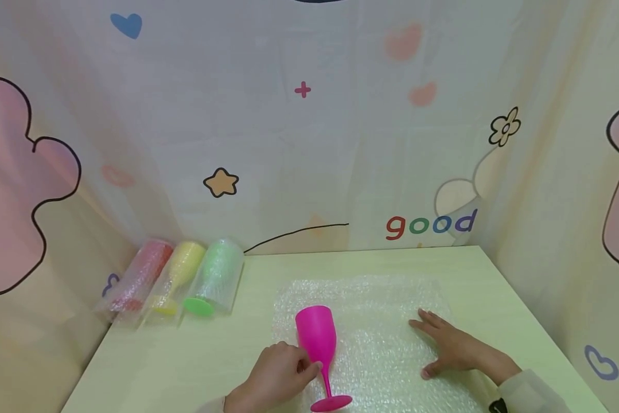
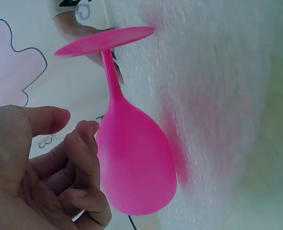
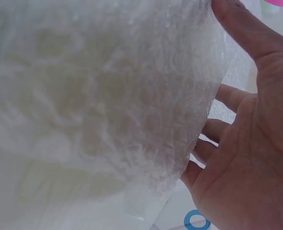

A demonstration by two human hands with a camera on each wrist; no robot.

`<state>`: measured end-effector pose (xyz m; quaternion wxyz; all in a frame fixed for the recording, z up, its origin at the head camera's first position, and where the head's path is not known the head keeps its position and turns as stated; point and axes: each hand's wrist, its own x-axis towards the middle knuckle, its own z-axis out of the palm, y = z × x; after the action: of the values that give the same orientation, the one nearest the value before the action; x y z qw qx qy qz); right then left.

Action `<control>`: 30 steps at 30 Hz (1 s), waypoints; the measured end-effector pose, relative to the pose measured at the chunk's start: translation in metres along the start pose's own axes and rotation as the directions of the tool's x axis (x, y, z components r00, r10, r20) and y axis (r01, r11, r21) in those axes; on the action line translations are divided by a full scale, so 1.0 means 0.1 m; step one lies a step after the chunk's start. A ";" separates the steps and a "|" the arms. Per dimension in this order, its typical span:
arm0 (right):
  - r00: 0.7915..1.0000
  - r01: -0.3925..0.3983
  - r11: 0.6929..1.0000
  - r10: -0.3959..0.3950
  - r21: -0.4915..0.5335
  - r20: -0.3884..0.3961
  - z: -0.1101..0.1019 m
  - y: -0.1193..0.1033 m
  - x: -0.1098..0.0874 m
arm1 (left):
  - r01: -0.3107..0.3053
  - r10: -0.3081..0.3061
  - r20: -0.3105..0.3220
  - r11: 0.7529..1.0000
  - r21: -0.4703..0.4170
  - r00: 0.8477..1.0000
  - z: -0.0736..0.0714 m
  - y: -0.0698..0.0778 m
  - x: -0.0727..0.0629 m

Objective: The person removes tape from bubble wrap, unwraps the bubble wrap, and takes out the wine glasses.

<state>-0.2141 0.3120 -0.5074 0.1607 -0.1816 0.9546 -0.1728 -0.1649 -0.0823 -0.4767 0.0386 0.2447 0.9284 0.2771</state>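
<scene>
A bright pink plastic goblet (image 1: 316,331) lies on its side on a sheet of bubble wrap (image 1: 378,338), its foot toward me and its rim away. My left hand (image 1: 275,371) is beside the bowl and stem. In the left wrist view its fingers (image 2: 81,148) are loosely curled near the goblet (image 2: 136,163), with a gap between thumb and forefinger and nothing gripped. Farther right, my right hand (image 1: 456,346) rests with spread fingers on the bubble wrap. The right wrist view shows those fingertips touching the wrap (image 3: 98,96).
Three bubble-wrapped goblets lie side by side at the table's back left: a red one (image 1: 146,267), a yellow one (image 1: 181,267) and a green one (image 1: 218,267). A printed curtain (image 1: 268,126) encloses the pale table (image 1: 211,350) at the back and sides.
</scene>
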 end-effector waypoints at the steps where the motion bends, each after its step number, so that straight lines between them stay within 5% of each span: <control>1: 1.000 0.002 1.000 -0.002 -0.004 -0.002 -0.01 0.00 0.00 | 0.016 -0.016 0.007 1.000 -0.008 1.000 0.02 0.02 0.00; 12: 1.000 0.000 1.000 0.000 0.004 -0.011 0.01 0.01 0.01 | 0.200 -0.178 0.165 0.972 -0.122 0.970 0.21 0.07 -0.02; 23: 1.000 0.000 1.000 0.000 -0.031 0.001 0.01 0.01 0.02 | 0.263 -0.229 0.222 0.955 -0.138 0.948 0.40 0.00 0.00; 30: 1.000 0.015 0.999 -0.015 -0.035 -0.008 0.02 0.03 0.02 | 0.231 -0.195 0.189 0.953 -0.196 0.962 0.45 -0.01 0.02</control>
<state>-0.2155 0.3135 -0.5110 0.1523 -0.1909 0.9568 -0.1579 -0.1578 -0.0599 -0.5146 0.1727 0.1596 0.9071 0.3490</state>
